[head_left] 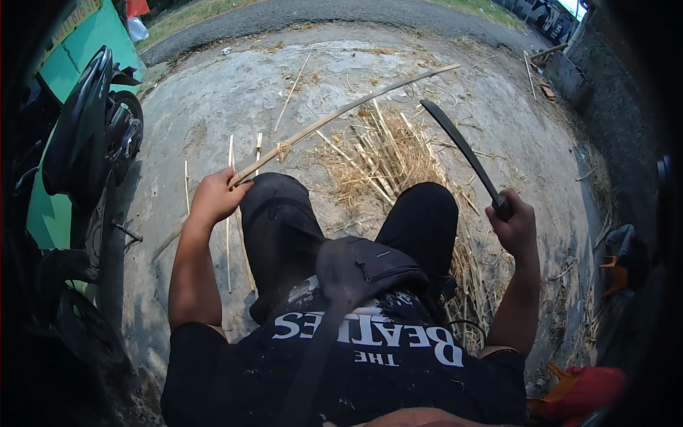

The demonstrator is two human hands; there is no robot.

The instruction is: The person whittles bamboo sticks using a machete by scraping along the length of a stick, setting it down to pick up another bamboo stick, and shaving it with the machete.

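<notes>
The strip point(334, 115) is clamped in the left hand point(220, 196), its fingers wrapped around it above the left knee's outer side, with one end carried far forward and the other showing beyond the forearm. The handle of the knife point(462, 146) is gripped in the closed right hand point(516, 224); the blade is held up, apart from the strip. By the look of it, the work is judged to be partway through: a good deal has been pared, as the heap of shavings point(341, 181) between and beyond the knees suggests (whether the pale sticks in it are finished pieces or waste cannot be told). A pale tuft is seen on the strip, so some trimming is probably left there; how many more pieces are to be cut is not shown. More thin sticks point(230, 213) are laid to the left. All this is spread over rough, worn concrete point(178, 107), littered with straw-coloured bits. The space is bounded by a motorbike point(75, 142) at left, a dark wall point(605, 92) at right, and a grass-edged road point(284, 25) ahead, in daylight.
</notes>
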